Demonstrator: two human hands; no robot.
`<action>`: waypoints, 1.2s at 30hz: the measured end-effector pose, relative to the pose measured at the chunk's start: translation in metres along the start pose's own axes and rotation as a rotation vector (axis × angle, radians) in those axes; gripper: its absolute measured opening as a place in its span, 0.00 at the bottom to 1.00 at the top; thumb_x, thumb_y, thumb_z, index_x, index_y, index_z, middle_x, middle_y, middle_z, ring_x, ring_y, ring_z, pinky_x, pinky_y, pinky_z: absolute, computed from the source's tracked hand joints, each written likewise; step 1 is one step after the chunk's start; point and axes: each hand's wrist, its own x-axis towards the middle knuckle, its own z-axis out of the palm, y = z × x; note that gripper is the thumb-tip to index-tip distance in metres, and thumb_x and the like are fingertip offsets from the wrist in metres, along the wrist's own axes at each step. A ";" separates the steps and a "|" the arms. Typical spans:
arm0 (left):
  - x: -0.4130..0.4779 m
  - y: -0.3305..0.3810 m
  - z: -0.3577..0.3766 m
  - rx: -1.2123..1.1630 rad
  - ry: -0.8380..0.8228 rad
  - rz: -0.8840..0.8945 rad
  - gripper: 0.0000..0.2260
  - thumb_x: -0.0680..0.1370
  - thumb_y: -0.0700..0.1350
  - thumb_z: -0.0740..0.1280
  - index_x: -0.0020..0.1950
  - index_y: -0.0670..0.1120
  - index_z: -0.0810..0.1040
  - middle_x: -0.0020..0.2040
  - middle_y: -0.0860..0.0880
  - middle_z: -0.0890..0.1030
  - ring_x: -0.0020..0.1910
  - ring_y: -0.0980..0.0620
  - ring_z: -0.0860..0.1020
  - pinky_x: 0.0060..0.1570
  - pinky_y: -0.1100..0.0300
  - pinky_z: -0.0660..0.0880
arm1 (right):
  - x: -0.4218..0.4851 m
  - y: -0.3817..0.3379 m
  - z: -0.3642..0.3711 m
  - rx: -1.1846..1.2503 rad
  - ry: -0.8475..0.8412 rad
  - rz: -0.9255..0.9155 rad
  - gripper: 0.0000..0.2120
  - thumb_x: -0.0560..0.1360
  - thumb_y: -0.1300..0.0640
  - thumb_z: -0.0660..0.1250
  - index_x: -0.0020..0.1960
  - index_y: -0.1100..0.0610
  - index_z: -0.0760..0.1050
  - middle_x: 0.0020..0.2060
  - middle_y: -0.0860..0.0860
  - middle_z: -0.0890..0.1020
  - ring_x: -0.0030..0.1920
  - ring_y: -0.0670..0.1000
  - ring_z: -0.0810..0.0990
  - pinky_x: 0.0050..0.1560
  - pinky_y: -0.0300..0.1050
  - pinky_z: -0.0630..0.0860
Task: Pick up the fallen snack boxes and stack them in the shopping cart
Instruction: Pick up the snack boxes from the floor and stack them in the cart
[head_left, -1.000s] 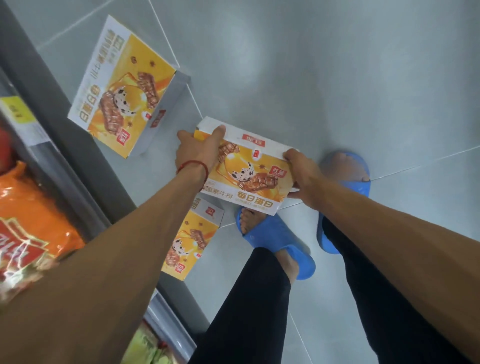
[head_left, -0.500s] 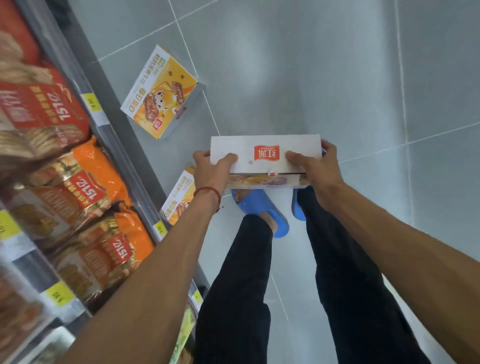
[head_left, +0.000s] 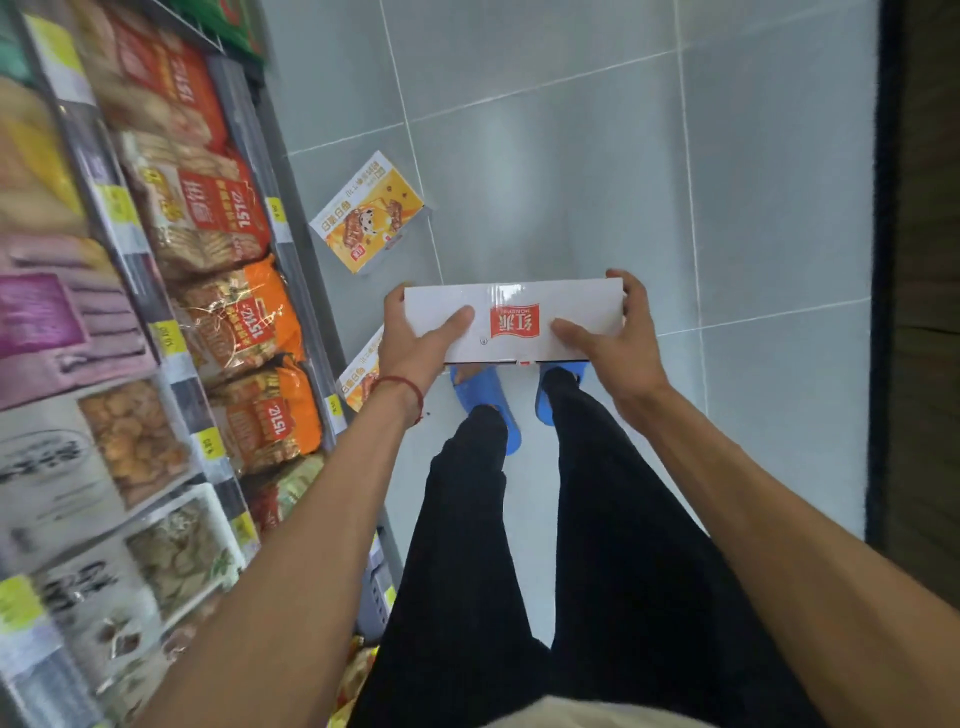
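Above the grey tiled floor, in front of the person's legs, both hands hold one snack box level by its ends, white side with a red logo facing up. The left hand grips the left end, thumb on top; the right hand grips the right end, its fingers curled over the far edge. A second box lies on the floor beside the shelf of bagged snacks. A third box, mostly hidden behind the left wrist, seems to lean against the shelf base near the blue slippers.
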 end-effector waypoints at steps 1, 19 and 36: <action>-0.010 0.003 -0.003 0.001 -0.009 0.014 0.34 0.68 0.56 0.77 0.70 0.60 0.64 0.60 0.51 0.80 0.57 0.48 0.81 0.55 0.45 0.81 | -0.011 -0.009 -0.002 0.001 -0.001 -0.019 0.36 0.73 0.62 0.78 0.73 0.48 0.63 0.60 0.45 0.75 0.58 0.46 0.79 0.51 0.40 0.83; -0.116 0.023 -0.084 0.172 -0.232 0.310 0.41 0.63 0.56 0.79 0.72 0.54 0.64 0.59 0.52 0.80 0.60 0.50 0.79 0.61 0.45 0.78 | -0.189 -0.017 0.031 0.273 0.293 -0.102 0.36 0.71 0.65 0.79 0.71 0.47 0.66 0.64 0.53 0.77 0.63 0.55 0.80 0.57 0.56 0.84; -0.225 -0.018 -0.005 0.719 -0.589 0.606 0.47 0.59 0.46 0.83 0.73 0.54 0.62 0.58 0.56 0.75 0.61 0.48 0.76 0.63 0.46 0.76 | -0.347 0.105 0.005 0.662 0.804 -0.042 0.38 0.72 0.60 0.79 0.75 0.45 0.65 0.66 0.47 0.76 0.63 0.50 0.78 0.56 0.39 0.79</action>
